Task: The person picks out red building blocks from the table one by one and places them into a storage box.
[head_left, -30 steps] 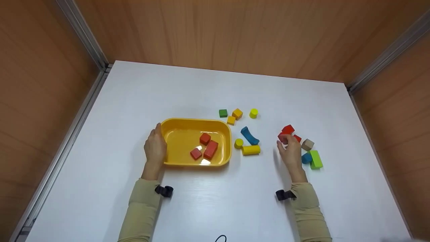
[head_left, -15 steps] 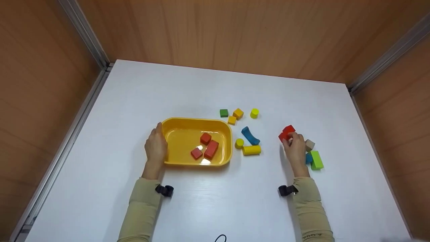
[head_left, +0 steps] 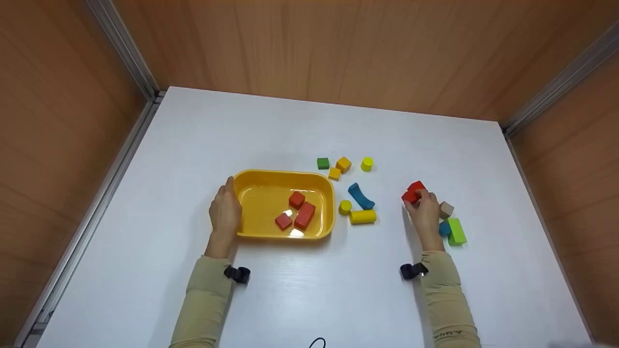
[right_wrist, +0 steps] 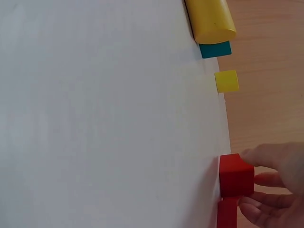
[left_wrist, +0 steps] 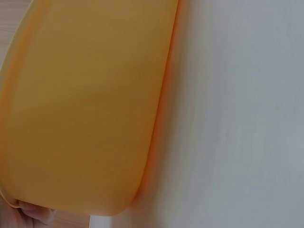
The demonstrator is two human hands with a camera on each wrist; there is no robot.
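A yellow tray [head_left: 261,212] stands on the table with a few red blocks [head_left: 304,215] inside. My left hand [head_left: 225,210] holds its left end, and some fingers [left_wrist: 35,211] show below the rim in the left wrist view. Over on the right, my right hand [head_left: 425,217] pinches a red block [right_wrist: 236,175] between thumb and fingers, low over the table. Another red block [right_wrist: 227,214] lies close beside it. The hand covers part of this small group in the head view.
Right of the right hand are a plain wooden cube [head_left: 446,210], a blue block [head_left: 444,228] and a light green block [head_left: 456,232]. Between tray and hand lie a blue curved block [head_left: 361,195], yellow cylinders [head_left: 362,216] and orange cubes [head_left: 344,164]. Wooden walls surround the table.
My right hand has shifted slightly right, and its thumb and fingers have settled round a red block. The left hand and tray have stayed in place.
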